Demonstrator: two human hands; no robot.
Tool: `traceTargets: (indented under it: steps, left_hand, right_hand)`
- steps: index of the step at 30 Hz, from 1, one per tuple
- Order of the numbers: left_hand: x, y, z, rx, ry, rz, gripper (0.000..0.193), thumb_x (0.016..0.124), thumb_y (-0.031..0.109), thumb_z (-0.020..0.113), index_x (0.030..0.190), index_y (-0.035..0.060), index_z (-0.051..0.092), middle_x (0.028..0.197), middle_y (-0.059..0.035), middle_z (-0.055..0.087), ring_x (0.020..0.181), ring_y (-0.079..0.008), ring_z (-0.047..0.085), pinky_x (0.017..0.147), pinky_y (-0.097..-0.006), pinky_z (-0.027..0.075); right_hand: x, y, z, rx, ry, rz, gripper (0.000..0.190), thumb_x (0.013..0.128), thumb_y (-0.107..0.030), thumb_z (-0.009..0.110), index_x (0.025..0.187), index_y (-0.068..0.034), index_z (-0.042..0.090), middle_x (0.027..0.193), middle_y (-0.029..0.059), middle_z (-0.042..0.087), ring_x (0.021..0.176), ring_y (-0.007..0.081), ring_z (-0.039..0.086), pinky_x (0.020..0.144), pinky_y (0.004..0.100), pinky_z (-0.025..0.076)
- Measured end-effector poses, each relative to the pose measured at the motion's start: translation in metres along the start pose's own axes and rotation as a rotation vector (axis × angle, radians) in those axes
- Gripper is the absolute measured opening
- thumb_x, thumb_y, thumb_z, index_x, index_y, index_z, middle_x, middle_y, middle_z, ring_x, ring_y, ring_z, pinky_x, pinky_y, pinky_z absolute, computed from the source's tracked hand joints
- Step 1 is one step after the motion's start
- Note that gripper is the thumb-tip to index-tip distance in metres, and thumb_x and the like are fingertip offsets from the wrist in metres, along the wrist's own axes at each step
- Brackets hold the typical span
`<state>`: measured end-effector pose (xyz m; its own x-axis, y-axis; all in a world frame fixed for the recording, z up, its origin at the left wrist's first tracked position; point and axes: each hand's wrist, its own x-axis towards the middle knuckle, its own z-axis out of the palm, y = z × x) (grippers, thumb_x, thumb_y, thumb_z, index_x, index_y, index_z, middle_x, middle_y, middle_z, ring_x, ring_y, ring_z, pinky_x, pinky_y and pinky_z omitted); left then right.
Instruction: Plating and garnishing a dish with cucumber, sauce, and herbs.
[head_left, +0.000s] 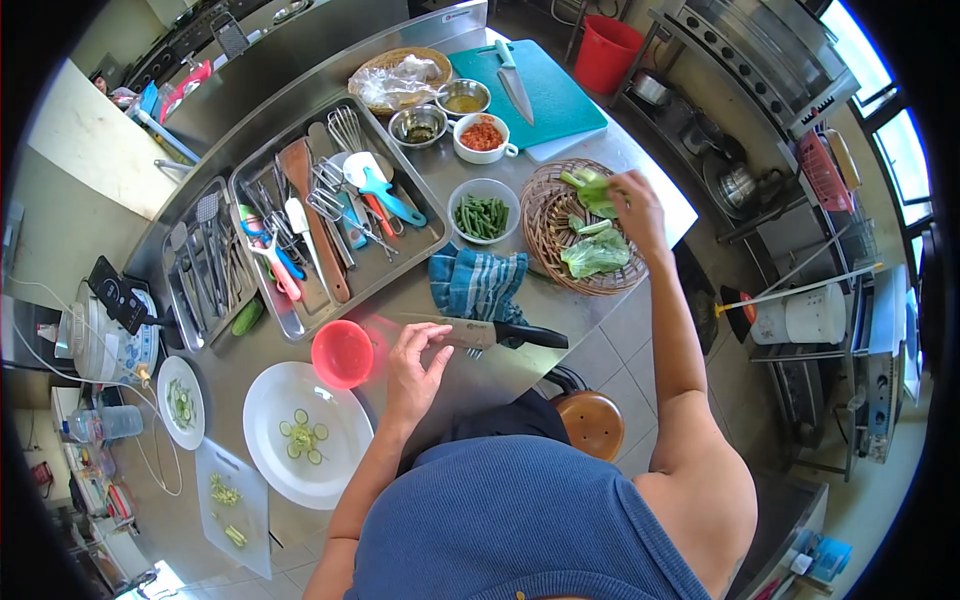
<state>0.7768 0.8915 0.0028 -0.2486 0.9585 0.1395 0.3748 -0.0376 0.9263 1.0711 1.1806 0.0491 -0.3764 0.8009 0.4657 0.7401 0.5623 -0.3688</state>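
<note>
My right hand (637, 206) is over the right rim of a round wicker basket (544, 238), its fingers on a pale green leafy vegetable (596, 196). Another leafy piece (596, 253) lies lower in the basket. My left hand (417, 367) hovers with thumb and fingers apart, overlapping the blade of a black-handled knife (480, 332). The knife lies partly on a blue checked cloth (480, 281). Left of that hand stands a red bowl (342, 354). A large white plate (262, 420) holds cucumber slices around a pale green heap.
A metal tray (300, 315) of utensils lies behind. Nearby are a bowl of cut green beans (481, 217), a cup of chopped red food (481, 138), and a teal board (562, 97) with a knife (515, 84). A white board (244, 525) with cut vegetables is at left.
</note>
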Motion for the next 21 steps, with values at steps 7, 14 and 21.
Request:
traceTargets:
  steps: [7,14,21]
  left_hand:
    - [-0.010,0.003,0.016,-0.052,-0.057,-0.036,0.026,0.082,-0.001,0.068,0.108,0.0017,0.067,0.103,-0.0101,0.065,0.089,-0.0207,0.067,0.080,-0.0313,0.053]
    - [-0.009,0.010,0.024,-0.069,-0.103,-0.024,0.025,0.082,-0.002,0.068,0.107,-0.0001,0.066,0.101,-0.0098,0.066,0.088,-0.0187,0.067,0.079,-0.0294,0.053]
    - [-0.014,0.008,0.019,-0.062,-0.077,-0.059,0.025,0.083,-0.002,0.067,0.108,0.0000,0.067,0.101,-0.0110,0.065,0.087,-0.0201,0.067,0.079,-0.0307,0.053]
  right_hand:
    - [-0.029,0.058,-0.009,0.492,-0.043,0.525,0.026,0.084,-0.008,0.062,0.107,0.001,0.067,0.091,0.0059,0.070,0.080,0.0098,0.063,0.075,0.0263,0.049]
    - [-0.035,0.021,-0.001,-0.293,-0.051,0.416,0.038,0.075,-0.001,0.059,0.111,-0.010,0.068,0.106,0.0099,0.065,0.106,0.0284,0.058,0.090,0.0401,0.046]
    - [-0.056,-0.002,0.011,-0.182,-0.431,-0.199,0.035,0.067,0.003,0.066,0.098,-0.015,0.067,0.116,0.0036,0.055,0.115,0.0264,0.048,0.093,0.0415,0.039]
